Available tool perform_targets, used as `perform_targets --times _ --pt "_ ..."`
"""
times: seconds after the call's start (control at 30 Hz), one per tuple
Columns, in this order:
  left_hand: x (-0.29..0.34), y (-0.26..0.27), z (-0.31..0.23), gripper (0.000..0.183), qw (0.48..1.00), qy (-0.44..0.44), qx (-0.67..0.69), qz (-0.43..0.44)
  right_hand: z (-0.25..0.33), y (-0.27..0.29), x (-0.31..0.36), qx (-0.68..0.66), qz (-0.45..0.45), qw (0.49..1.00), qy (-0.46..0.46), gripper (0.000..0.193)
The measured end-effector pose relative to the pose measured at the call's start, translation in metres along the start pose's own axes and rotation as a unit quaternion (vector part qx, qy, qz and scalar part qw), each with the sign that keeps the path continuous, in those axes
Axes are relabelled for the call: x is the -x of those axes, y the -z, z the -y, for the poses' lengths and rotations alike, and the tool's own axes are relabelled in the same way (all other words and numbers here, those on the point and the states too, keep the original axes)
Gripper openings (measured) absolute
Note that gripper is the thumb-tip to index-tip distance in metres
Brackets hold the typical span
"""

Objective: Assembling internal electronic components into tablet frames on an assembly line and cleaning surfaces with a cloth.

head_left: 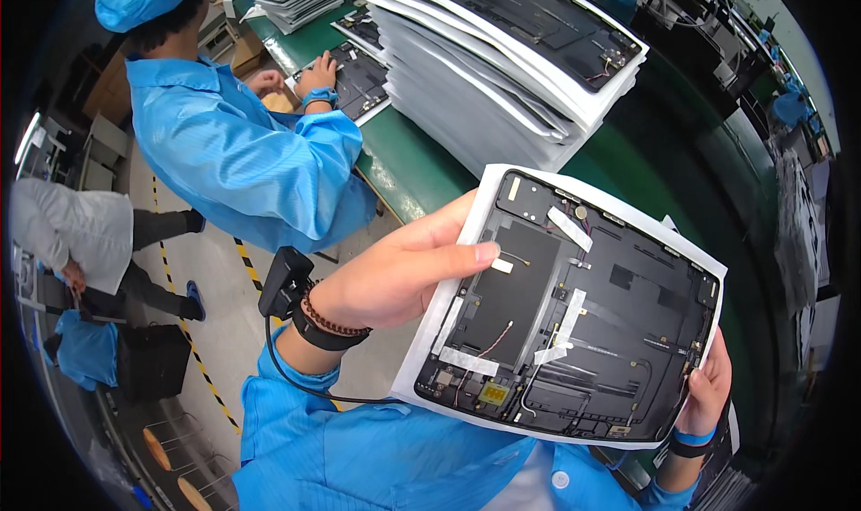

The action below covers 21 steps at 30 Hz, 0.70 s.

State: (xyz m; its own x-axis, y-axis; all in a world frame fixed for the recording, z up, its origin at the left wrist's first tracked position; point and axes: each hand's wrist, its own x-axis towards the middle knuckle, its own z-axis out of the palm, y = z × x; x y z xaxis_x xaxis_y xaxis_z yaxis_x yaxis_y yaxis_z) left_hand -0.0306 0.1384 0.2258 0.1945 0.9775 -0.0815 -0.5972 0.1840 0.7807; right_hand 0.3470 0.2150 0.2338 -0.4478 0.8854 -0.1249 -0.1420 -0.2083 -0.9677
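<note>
Held up before my chest is a black tablet back housing (619, 332) lying on a white foam sheet (430, 332). Flat cables, thin wires and strips of white tape show on its inner side. My left hand (421, 264) grips the left edge, thumb on top of the housing and the other fingers hidden underneath. My right hand (706, 390) closes on the right edge near the lower corner, its thumb at the rim. A wrist strap (327, 333) with a cord and a small black device sits on my left wrist.
A tall stack of foam sheets (484, 90) with similar housings stands on the green table (408, 170). A co-worker in blue (242, 152) handles another housing (354, 81) at the left. Another person (81, 229) is farther left. Two round stools (157, 448) stand at lower left.
</note>
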Motion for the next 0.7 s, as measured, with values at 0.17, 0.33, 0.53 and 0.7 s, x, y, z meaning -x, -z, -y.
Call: perform_targets --times 0.17,0.33,0.53,0.7 --pt "0.006 -0.006 -0.005 0.091 1.000 -0.013 -0.018 0.011 0.004 0.008 0.005 -0.004 -0.006 1.000 0.008 0.084" --pt "0.010 -0.014 0.000 0.105 1.000 0.001 0.007 0.020 0.005 0.003 0.008 0.025 -0.040 0.998 0.030 0.083" --pt "0.006 0.015 0.009 0.106 0.998 -0.003 -0.025 0.049 -0.008 -0.004 0.001 0.044 -0.050 0.997 0.044 0.084" --pt "-0.002 0.027 0.012 0.112 0.996 -0.005 -0.070 0.059 -0.013 0.019 -0.004 0.097 -0.046 0.991 0.074 0.088"
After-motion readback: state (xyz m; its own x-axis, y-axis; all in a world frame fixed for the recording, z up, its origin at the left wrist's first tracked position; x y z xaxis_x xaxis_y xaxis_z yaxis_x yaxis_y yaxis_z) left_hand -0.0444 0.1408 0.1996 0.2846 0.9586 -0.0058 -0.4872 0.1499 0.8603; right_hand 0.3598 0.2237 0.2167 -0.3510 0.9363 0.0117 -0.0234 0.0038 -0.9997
